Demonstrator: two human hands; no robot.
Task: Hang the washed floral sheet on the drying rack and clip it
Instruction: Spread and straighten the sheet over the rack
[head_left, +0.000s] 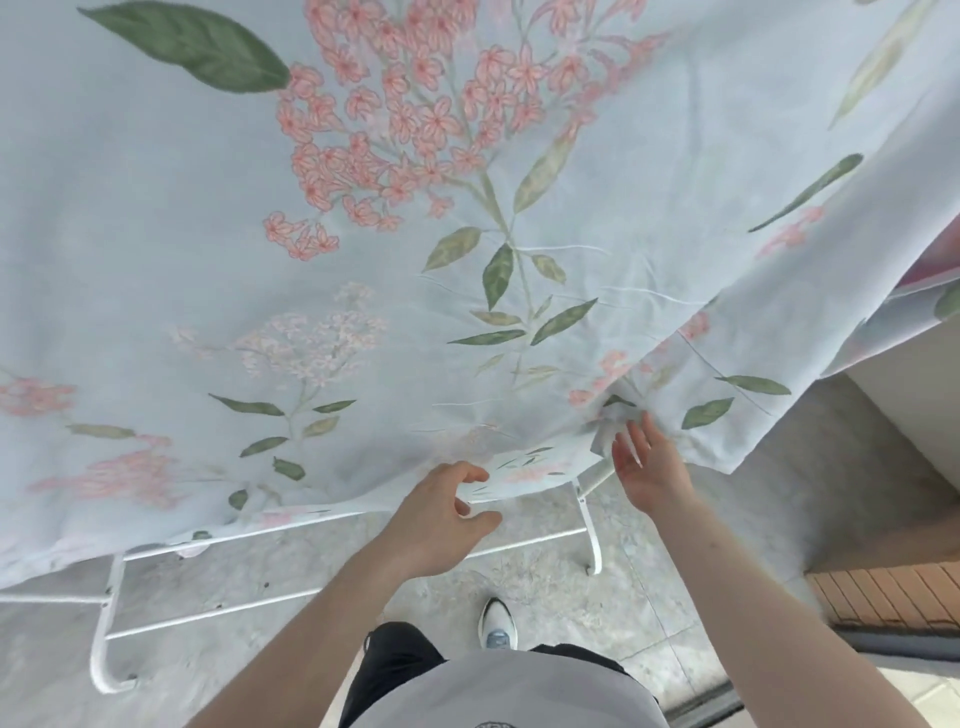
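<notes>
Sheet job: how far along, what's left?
Done: the sheet is spread over the white rack. In hand: the left hand grips the near hem, while the right hand is open beside a bunched fold. Left: smoothing that fold and clipping; no clips are visible.

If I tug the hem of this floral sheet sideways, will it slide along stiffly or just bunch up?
The floral sheet will probably bunch: it already crumples near the right hand. It looks thin and floppy, curling where the left hand pinches its hem. It may drag on the drying rack.
</notes>
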